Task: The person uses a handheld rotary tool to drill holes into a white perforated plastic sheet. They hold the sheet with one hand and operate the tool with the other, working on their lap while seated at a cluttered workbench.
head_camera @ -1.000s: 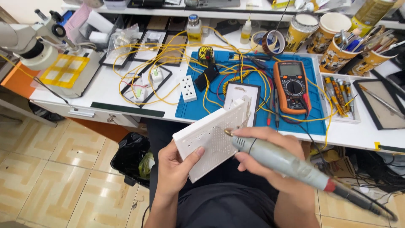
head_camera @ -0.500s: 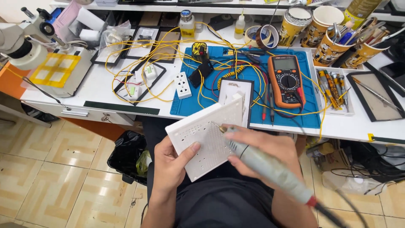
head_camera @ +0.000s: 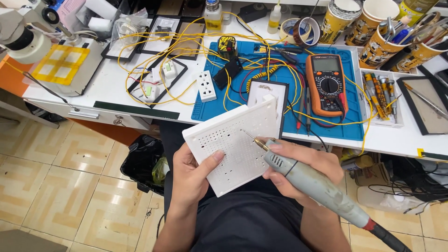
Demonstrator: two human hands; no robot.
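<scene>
Over my lap, my left hand (head_camera: 193, 175) grips a white perforated plastic board (head_camera: 233, 142) by its lower left edge, thumb lying across its face. My right hand (head_camera: 298, 165) is wrapped around a grey pen-shaped rotary tool (head_camera: 317, 186) whose thin metal bit touches the board's face near its middle. The tool's cord runs off toward the bottom right.
The white workbench (head_camera: 107, 88) ahead carries a blue mat (head_camera: 354, 128) with an orange multimeter (head_camera: 326, 84), a white socket block (head_camera: 206, 86), tangled yellow wires (head_camera: 186, 51) and black trays. A microscope (head_camera: 23, 32) stands at left, cups of tools (head_camera: 382, 42) at right. A black bin (head_camera: 142, 161) sits on the tiled floor.
The board and both hands have stayed together while the view shifted slightly. The tool's bit stays pressed on the board's face.
</scene>
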